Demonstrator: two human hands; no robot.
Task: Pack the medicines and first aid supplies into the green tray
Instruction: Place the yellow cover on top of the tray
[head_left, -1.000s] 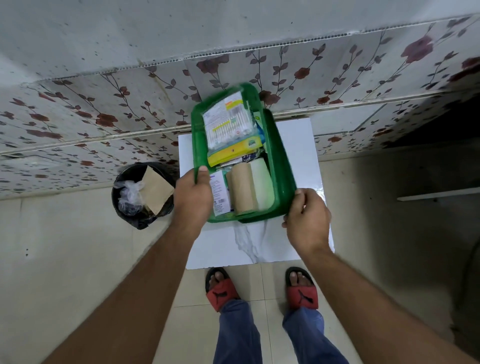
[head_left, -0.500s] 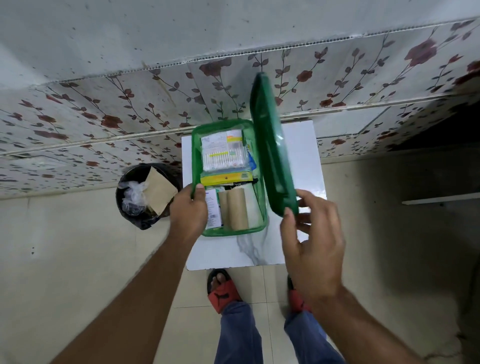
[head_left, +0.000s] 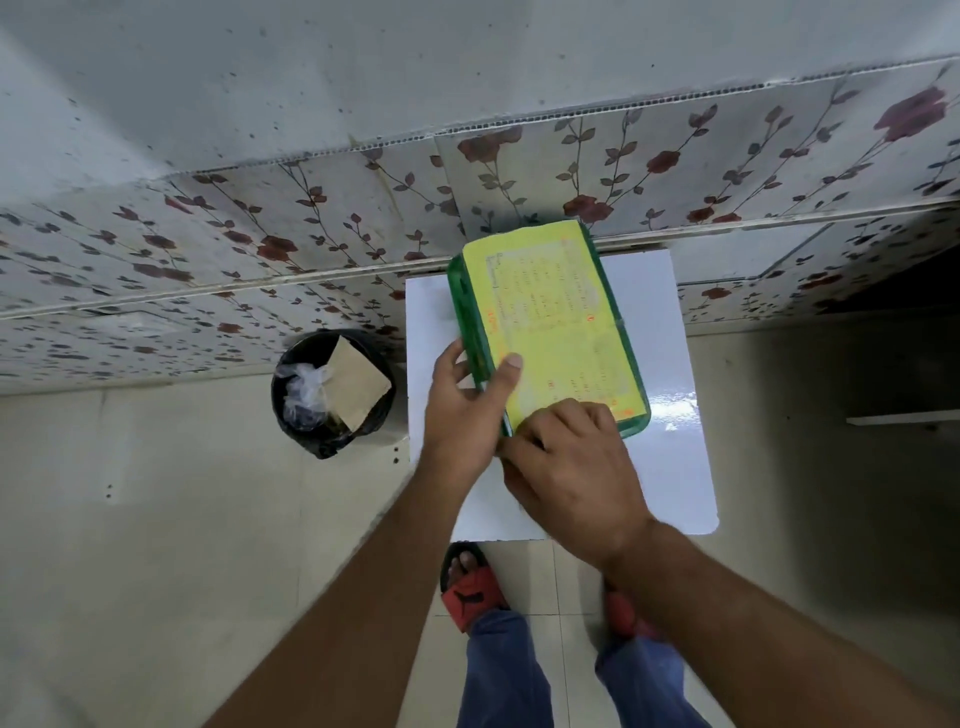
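Observation:
The green tray (head_left: 467, 317) rests on the small white table (head_left: 670, 447), covered by its lid. The lid (head_left: 556, 322) is green with a large yellow printed label on top. Only the tray's left wall shows, and the medicines inside are hidden. My left hand (head_left: 467, 410) grips the near left edge, thumb on top of the lid and fingers against the tray's side. My right hand (head_left: 566, 462) lies on the lid's near edge with its fingers bent down on it.
A black bin (head_left: 332, 389) with brown cardboard and clear plastic stands on the floor left of the table. The flowered wall (head_left: 311, 249) runs right behind the table. My feet in red sandals (head_left: 470, 584) are at the table's near edge.
The lid stood upright in my right hand beside the tray with its contents in view. It has come down flat over the tray, and both hands have closed in on its near edge.

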